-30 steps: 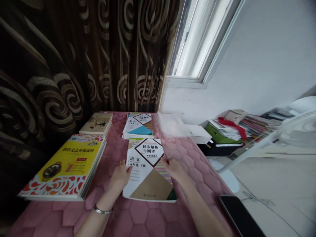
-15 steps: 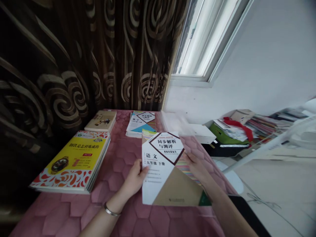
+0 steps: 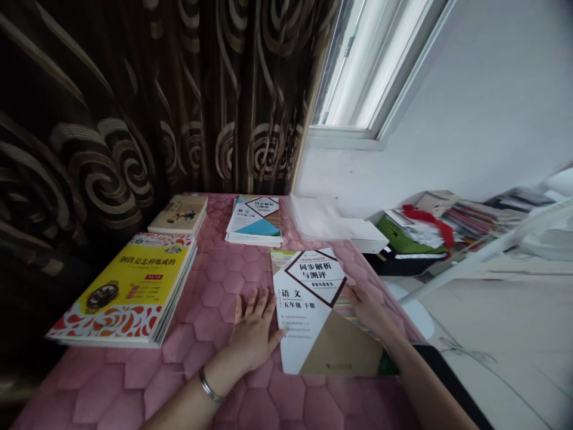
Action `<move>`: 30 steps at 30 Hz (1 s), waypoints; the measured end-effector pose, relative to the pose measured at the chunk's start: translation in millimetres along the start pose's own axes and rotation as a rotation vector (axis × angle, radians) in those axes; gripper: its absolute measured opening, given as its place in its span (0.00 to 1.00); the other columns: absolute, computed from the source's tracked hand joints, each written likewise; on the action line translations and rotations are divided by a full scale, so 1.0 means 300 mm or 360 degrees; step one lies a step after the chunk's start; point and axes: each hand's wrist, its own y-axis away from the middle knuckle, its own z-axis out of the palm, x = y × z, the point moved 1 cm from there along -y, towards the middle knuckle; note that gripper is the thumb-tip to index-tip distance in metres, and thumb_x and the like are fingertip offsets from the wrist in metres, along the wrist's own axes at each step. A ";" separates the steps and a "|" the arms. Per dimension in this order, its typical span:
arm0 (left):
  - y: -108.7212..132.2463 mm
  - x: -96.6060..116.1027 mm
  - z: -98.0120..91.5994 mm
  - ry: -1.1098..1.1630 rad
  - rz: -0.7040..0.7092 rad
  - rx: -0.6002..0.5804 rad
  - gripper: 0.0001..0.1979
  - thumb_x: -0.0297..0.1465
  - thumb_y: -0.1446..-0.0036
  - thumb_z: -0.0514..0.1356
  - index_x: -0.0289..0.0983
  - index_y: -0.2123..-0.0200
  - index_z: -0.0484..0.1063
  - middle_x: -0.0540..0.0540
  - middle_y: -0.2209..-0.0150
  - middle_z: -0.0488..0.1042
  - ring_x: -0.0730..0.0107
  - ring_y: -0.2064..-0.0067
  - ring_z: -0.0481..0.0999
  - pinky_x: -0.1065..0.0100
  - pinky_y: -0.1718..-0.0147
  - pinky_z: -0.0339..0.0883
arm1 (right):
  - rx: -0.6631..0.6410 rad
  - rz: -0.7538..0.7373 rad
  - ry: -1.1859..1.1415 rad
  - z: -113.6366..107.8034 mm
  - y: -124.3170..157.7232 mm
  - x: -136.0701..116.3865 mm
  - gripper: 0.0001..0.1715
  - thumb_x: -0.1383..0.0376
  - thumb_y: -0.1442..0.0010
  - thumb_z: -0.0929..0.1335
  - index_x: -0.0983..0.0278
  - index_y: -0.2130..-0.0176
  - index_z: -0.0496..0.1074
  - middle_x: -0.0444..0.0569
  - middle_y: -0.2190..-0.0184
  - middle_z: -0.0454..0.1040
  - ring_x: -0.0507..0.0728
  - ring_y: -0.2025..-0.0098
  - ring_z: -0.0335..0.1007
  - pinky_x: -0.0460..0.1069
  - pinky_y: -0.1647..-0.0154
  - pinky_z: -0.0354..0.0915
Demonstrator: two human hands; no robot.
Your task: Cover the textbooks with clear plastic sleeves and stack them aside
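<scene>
A workbook (image 3: 313, 316) with a white, brown and striped cover lies on the pink hexagon-patterned cloth (image 3: 210, 286), or just above it. My right hand (image 3: 370, 310) grips its right edge, with the fingertips near the striped part and some fingers hidden. On the left side, my left hand (image 3: 255, 327) rests flat on the cloth with its fingers spread. Its thumb reaches the workbook's left edge. A silver bracelet (image 3: 209, 385) circles my left wrist.
A stack topped by a yellow book (image 3: 143, 275) lies at left, with a tan book (image 3: 179, 214) behind it. White-and-blue workbooks (image 3: 255, 220) lie at the far middle. Beside them are clear plastic (image 3: 313, 216) and a white box (image 3: 367, 235). A dark patterned curtain (image 3: 188, 89) hangs behind.
The workbook has shifted right and slightly lower in view. My left hand has let go of its left edge and spread flat on the cloth. My right hand has stayed on the right edge.
</scene>
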 end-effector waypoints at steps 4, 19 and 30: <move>-0.003 0.001 0.005 -0.0002 -0.0015 0.0003 0.37 0.48 0.38 0.49 0.41 0.31 0.45 0.43 0.29 0.41 0.46 0.29 0.35 0.36 0.36 0.28 | -0.0076 0.0020 -0.0021 -0.001 -0.006 0.007 0.15 0.62 0.38 0.58 0.60 0.69 0.71 0.55 0.64 0.79 0.63 0.57 0.75 0.55 0.57 0.68; -0.014 0.000 0.011 -0.0056 -0.0053 0.0009 0.36 0.51 0.39 0.51 0.46 0.32 0.49 0.45 0.29 0.42 0.47 0.29 0.37 0.36 0.36 0.25 | -0.0026 -0.0050 0.0221 0.015 -0.013 0.040 0.15 0.62 0.35 0.58 0.63 0.64 0.71 0.56 0.63 0.77 0.61 0.58 0.72 0.50 0.60 0.63; -0.017 -0.002 0.022 -0.0136 -0.0035 0.0034 0.39 0.54 0.43 0.55 0.52 0.32 0.49 0.46 0.28 0.42 0.46 0.29 0.37 0.36 0.36 0.26 | -0.0004 -0.0125 0.0174 -0.028 0.018 0.033 0.13 0.62 0.36 0.60 0.63 0.59 0.71 0.51 0.62 0.77 0.59 0.59 0.72 0.49 0.62 0.63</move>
